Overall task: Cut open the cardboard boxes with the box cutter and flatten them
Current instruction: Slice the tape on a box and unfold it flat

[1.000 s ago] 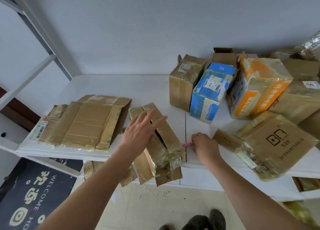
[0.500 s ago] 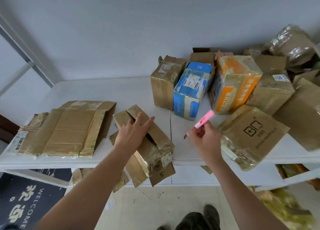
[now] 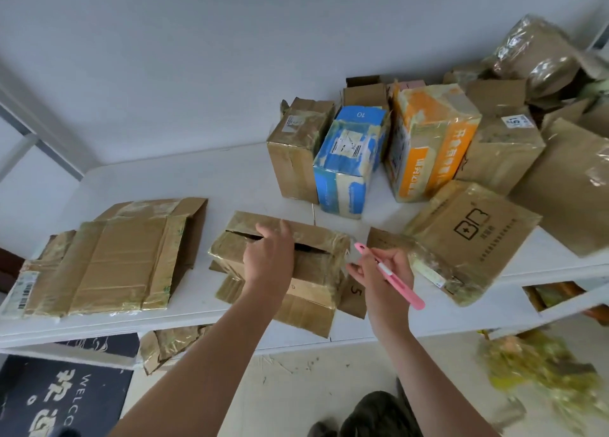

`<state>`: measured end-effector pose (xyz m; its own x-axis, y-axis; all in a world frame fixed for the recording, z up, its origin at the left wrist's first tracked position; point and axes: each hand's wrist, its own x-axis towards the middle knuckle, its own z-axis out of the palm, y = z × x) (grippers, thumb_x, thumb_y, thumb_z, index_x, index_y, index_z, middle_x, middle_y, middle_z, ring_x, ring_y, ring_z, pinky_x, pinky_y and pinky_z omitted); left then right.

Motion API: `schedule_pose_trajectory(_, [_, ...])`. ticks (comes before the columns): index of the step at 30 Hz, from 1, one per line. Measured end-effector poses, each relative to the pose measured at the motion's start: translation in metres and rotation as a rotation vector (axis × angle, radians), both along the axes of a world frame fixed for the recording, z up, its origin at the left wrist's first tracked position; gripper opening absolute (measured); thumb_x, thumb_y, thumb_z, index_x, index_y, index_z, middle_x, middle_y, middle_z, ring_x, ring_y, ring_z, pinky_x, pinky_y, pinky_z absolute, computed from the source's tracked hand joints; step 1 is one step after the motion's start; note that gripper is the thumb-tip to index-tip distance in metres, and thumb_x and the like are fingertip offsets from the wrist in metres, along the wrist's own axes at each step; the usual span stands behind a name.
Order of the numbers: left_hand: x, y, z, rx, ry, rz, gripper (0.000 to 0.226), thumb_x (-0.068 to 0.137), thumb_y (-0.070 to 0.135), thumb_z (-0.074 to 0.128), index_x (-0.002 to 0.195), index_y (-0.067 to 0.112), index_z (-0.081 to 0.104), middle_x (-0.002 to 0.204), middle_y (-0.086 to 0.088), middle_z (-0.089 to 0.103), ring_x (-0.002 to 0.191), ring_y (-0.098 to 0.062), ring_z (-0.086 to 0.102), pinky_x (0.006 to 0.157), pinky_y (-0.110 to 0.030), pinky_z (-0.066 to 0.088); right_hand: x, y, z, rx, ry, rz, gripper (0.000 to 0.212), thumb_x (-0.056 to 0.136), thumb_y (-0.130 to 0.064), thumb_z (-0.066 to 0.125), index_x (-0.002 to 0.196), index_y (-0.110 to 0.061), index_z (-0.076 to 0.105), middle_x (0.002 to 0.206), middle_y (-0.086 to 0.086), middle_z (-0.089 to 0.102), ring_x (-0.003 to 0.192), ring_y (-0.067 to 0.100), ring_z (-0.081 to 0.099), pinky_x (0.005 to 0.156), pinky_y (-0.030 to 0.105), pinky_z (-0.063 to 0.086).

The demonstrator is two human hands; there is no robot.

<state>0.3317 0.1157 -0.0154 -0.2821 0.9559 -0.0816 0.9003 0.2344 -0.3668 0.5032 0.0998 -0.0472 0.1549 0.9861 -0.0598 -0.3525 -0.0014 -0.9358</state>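
Box cutter point(image 3: 392, 275), pink and slender, sits in the grip of your right hand point(image 3: 384, 280), which is curled round its middle. Its long axis runs diagonally: the tip end points up and left toward the taped cardboard box point(image 3: 290, 255), the tail end points down and right, past your wrist. Whether the blade is out at the tip cannot be made out.

That box lies at the near edge of the white surface point(image 3: 230, 179), its long axis running left to right, with a dark slit open along its top. Your left hand point(image 3: 268, 258) rests on the top of the box, fingers bent over the slit; the fingertips are hidden inside it. Loose flaps hang over the surface's edge, one marked "5".

To the left lies a stack of flattened cardboard point(image 3: 112, 258), level on the surface. Behind and to the right stand a plain brown box point(image 3: 296, 149), a blue box point(image 3: 349, 159) and an orange box point(image 3: 431, 143), close together. A brown box with a printed logo point(image 3: 471, 235) lies tilted just right of your right hand. Further boxes at the far right are blurred and cut off by the frame. A dark mat point(image 3: 66, 397) on the floor is partly visible at lower left.
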Motion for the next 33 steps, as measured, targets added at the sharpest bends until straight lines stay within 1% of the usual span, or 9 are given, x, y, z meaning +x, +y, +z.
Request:
schedule_pose_trajectory(2, [0.005, -0.004, -0.007, 0.007, 0.085, -0.059, 0.053, 0.096, 0.008, 0.046, 0.147, 0.015, 0.033, 0.133, -0.022, 0.055, 0.089, -0.028, 0.068, 0.05, -0.027, 0.045, -0.005, -0.002, -0.006, -0.042, 0.024, 0.023, 0.009, 0.095, -0.007, 0.061, 0.093, -0.001, 0.055, 0.078, 0.01, 0.064, 0.081, 0.022, 0.07, 0.074, 0.036, 0.061])
schedule_pose_trajectory(4, [0.006, -0.009, -0.002, 0.133, 0.143, -0.166, 0.033, 0.087, 0.007, 0.049, 0.114, 0.021, 0.062, 0.097, -0.003, 0.065, 0.08, -0.018, 0.063, 0.049, -0.023, 0.043, -0.007, -0.001, -0.009, -0.067, 0.041, 0.03, 0.002, 0.096, -0.007, 0.06, 0.095, -0.006, 0.061, 0.077, 0.007, 0.065, 0.078, 0.019, 0.068, 0.073, 0.032, 0.06])
schedule_pose_trajectory(6, [-0.002, -0.009, -0.005, 0.319, 0.14, -0.379, 0.026, 0.08, 0.005, 0.052, 0.093, 0.02, 0.068, 0.082, 0.002, 0.061, 0.075, -0.017, 0.059, 0.053, -0.023, 0.045, -0.009, -0.001, -0.011, -0.088, 0.062, 0.006, 0.005, 0.097, -0.006, 0.059, 0.095, -0.008, 0.063, 0.079, 0.008, 0.065, 0.079, 0.018, 0.068, 0.073, 0.03, 0.06])
schedule_pose_trajectory(8, [-0.011, -0.007, -0.014, 0.461, -0.029, -0.521, 0.014, 0.082, 0.011, 0.066, 0.095, 0.01, 0.071, 0.089, -0.007, 0.066, 0.084, -0.029, 0.064, 0.078, -0.036, 0.054, -0.011, -0.002, -0.013, -0.09, 0.063, -0.019, 0.007, 0.097, -0.004, 0.057, 0.094, -0.008, 0.063, 0.078, 0.008, 0.065, 0.078, 0.017, 0.068, 0.072, 0.031, 0.059])
schedule_pose_trajectory(10, [-0.016, -0.005, -0.017, 0.423, -0.304, -0.442, 0.029, 0.093, 0.024, 0.055, 0.106, 0.003, 0.07, 0.11, -0.014, 0.068, 0.109, -0.039, 0.062, 0.106, -0.058, 0.038, -0.012, -0.003, -0.015, -0.074, 0.043, -0.022, 0.011, 0.097, -0.003, 0.056, 0.092, -0.01, 0.063, 0.078, 0.007, 0.064, 0.078, 0.018, 0.066, 0.073, 0.032, 0.06])
schedule_pose_trajectory(12, [-0.016, -0.004, -0.015, 0.345, -0.496, -0.322, 0.045, 0.096, 0.034, 0.041, 0.116, 0.003, 0.068, 0.124, -0.013, 0.064, 0.125, -0.034, 0.054, 0.114, -0.064, 0.023, -0.013, -0.003, -0.016, -0.056, 0.004, -0.022, 0.013, 0.097, -0.003, 0.056, 0.091, -0.013, 0.063, 0.079, 0.007, 0.064, 0.08, 0.02, 0.065, 0.074, 0.034, 0.06])
schedule_pose_trajectory(24, [-0.017, 0.001, -0.018, 0.324, -0.551, -0.287, 0.033, 0.102, 0.027, 0.043, 0.12, 0.01, 0.065, 0.125, -0.003, 0.063, 0.125, -0.026, 0.051, 0.111, -0.054, 0.032, -0.016, 0.001, -0.022, -0.028, -0.205, -0.044, 0.021, 0.094, -0.002, 0.058, 0.084, -0.019, 0.062, 0.08, 0.003, 0.068, 0.078, 0.021, 0.067, 0.073, 0.045, 0.061])
schedule_pose_trajectory(28, [-0.014, -0.001, -0.015, 0.306, -0.567, -0.27, 0.044, 0.1, 0.032, 0.033, 0.121, 0.009, 0.065, 0.125, -0.003, 0.062, 0.126, -0.026, 0.05, 0.111, -0.055, 0.031, -0.013, -0.004, -0.022, -0.013, -0.233, -0.019, 0.028, 0.094, -0.002, 0.058, 0.081, -0.026, 0.063, 0.079, 0.001, 0.07, 0.077, 0.018, 0.069, 0.071, 0.035, 0.06])
schedule_pose_trajectory(33, [-0.015, -0.002, -0.016, 0.322, -0.581, -0.27, 0.036, 0.102, 0.027, 0.04, 0.122, 0.009, 0.064, 0.126, -0.005, 0.062, 0.126, -0.028, 0.05, 0.11, -0.057, 0.032, -0.013, -0.01, -0.023, -0.016, -0.288, 0.023, 0.017, 0.094, 0.001, 0.058, 0.086, -0.013, 0.061, 0.081, -0.001, 0.071, 0.074, 0.013, 0.069, 0.066, 0.03, 0.059])
